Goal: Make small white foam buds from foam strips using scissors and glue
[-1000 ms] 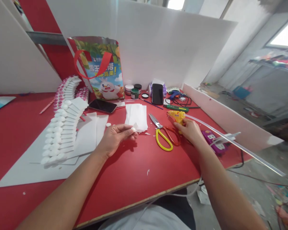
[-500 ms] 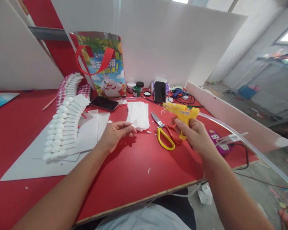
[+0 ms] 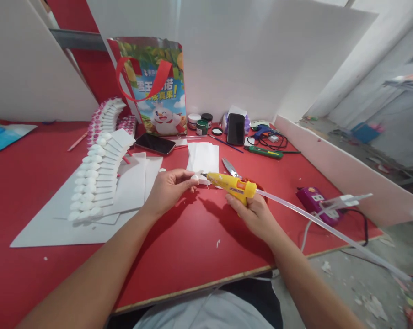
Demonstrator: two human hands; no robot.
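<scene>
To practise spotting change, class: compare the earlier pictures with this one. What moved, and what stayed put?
The right hand took hold of the yellow glue gun, lifted it from beside the scissors and swung it left, so its nozzle is now right at the small white piece. The left hand kept pinching that piece throughout. The scissors and the stack of white sheets stayed in place.

Craft workshop: glue gun (image 3: pixel 232 185), scissors (image 3: pixel 231 168), paint pots (image 3: pixel 201 124)
</scene>
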